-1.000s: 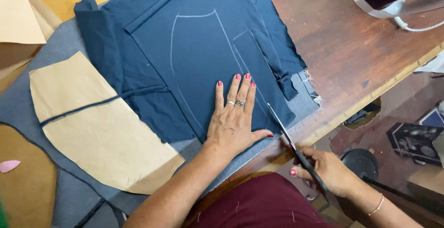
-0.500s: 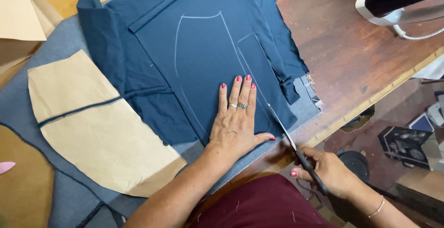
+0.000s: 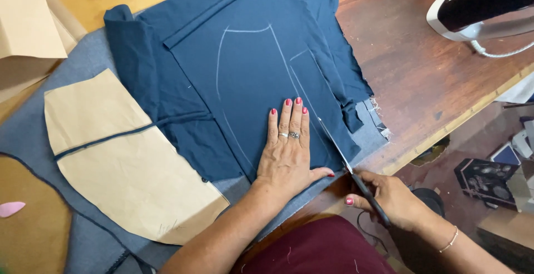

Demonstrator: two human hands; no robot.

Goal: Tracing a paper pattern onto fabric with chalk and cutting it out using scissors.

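My left hand [image 3: 287, 151] lies flat, fingers together, on dark blue fabric [image 3: 250, 79] marked with white chalk lines. It presses the cloth down beside one chalk line. My right hand [image 3: 389, 199] grips the black handles of a pair of scissors [image 3: 345, 165] at the table's near edge. The blades point up into the blue fabric just right of my left hand. The fabric lies over a grey cloth [image 3: 83, 62] on the wooden table [image 3: 423, 73].
Two tan paper pattern pieces [image 3: 122, 163] lie on the grey cloth at the left. More tan paper [image 3: 28, 18] sits at the top left. An iron [image 3: 489, 4] rests at the table's far right corner. Boxes and clutter [image 3: 489, 179] are on the floor at the right.
The view has drifted slightly. My left hand stays pressed on the fabric, and the scissors remain along the chalk line with little visible advance.
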